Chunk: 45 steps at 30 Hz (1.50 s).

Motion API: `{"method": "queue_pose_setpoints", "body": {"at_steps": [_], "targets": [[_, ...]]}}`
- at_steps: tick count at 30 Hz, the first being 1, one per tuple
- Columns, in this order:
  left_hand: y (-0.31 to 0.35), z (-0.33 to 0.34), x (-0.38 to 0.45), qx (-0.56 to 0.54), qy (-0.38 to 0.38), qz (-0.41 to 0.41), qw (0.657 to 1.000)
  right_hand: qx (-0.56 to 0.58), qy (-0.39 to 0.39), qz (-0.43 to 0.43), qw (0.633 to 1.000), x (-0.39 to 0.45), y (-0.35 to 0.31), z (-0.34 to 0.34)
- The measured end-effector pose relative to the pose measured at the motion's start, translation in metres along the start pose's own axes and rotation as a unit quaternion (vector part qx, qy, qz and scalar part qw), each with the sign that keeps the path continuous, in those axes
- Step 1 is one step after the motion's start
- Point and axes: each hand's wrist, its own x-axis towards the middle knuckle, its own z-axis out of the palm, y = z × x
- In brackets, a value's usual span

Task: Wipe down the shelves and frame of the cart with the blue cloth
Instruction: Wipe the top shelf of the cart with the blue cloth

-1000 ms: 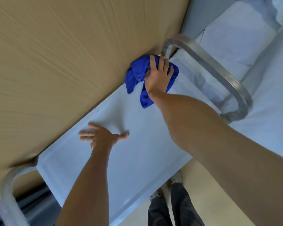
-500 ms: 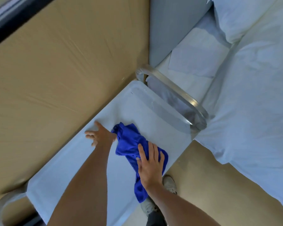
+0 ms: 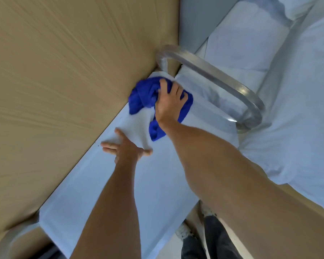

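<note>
The blue cloth (image 3: 141, 97) lies bunched at the far end of the cart's top shelf (image 3: 105, 193), near the corner where the shelf meets the wall panel and the metal handle. Our right hand (image 3: 168, 104) sits on top of it, fingers spread and bent over the folds, pressing it to the shelf; cloth spills out to the left of the hand, past the fingertips on the right, and in a tail back toward the wrist.

Nearest to us we see dark trouser legs (image 3: 209, 245) and a pale shoe (image 3: 183, 231) at the shelf's near edge, on a tan floor. Our left hand (image 3: 126, 149) rests flat on the shelf beside its wall-side edge, fingers straight and spread, thumb pointing toward the cloth, holding nothing; it is near the cloth but apart from it. The shelf is smooth, pale and rectangular with a shallow raised rim. A rounded metal tube (image 3: 9, 238) curves at its left end, blurred.

Beyond the cloth the metal handle (image 3: 213, 75), a brushed silvery tube bent in a loop, rises over the shelf's far end, close to our fingers. The wall panel (image 3: 64, 71), beige with a fine wood-like grain, runs along the shelf's whole left edge. To the right and beyond the handle lie white bed linens (image 3: 297, 118), soft and creased, with a grey panel (image 3: 195, 21) behind
</note>
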Motion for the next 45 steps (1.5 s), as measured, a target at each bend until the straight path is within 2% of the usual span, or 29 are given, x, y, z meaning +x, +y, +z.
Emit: {"method": "queue_pose_setpoints", "body": {"at_steps": [3, 5, 11, 14, 18, 22, 26, 32, 35, 37, 39, 45], "targets": [[0.000, 0.003, 0.003, -0.008, -0.004, 0.005, 1.000, 0.003, 0.023, 0.029, 0.999, 0.048, -0.026, 0.005], [-0.002, 0.003, 0.005, -0.008, -0.002, 0.003, 1.000, -0.008, 0.024, 0.010, 1.000, 0.052, -0.023, 0.014], [-0.002, -0.002, 0.000, 0.004, 0.004, -0.001, 1.000, -0.048, -0.057, -0.054, 0.996, 0.036, 0.000, 0.005], [0.000, -0.003, -0.006, -0.002, 0.004, 0.009, 1.000, -0.037, -0.047, -0.064, 0.996, -0.018, 0.025, -0.005], [0.000, -0.006, -0.010, -0.016, 0.000, 0.018, 1.000, -0.009, -0.049, -0.086, 0.995, -0.156, 0.083, -0.026], [-0.008, -0.002, -0.010, -0.049, 0.002, 0.033, 0.998, -0.050, -0.102, -0.073, 0.991, -0.232, 0.103, -0.046], [-0.004, -0.003, -0.006, -0.030, 0.001, 0.021, 0.999, -0.030, -0.076, -0.056, 0.995, -0.171, 0.090, -0.036], [0.000, 0.003, 0.003, 0.020, 0.005, -0.006, 1.000, -0.028, -0.059, -0.027, 0.997, 0.020, 0.042, -0.009], [0.001, 0.007, 0.009, -0.013, 0.003, -0.001, 1.000, -0.038, -0.049, -0.007, 0.998, 0.050, 0.041, -0.001], [-0.001, 0.004, 0.008, -0.012, 0.006, -0.004, 1.000, -0.040, -0.020, -0.040, 0.998, 0.029, 0.053, -0.003], [-0.002, 0.001, 0.005, -0.008, 0.004, -0.001, 1.000, -0.042, 0.017, -0.033, 0.998, -0.007, 0.072, -0.009], [0.002, -0.010, -0.011, -0.026, -0.009, 0.005, 1.000, -0.073, 0.015, 0.135, 0.988, -0.170, 0.106, -0.045]]}}
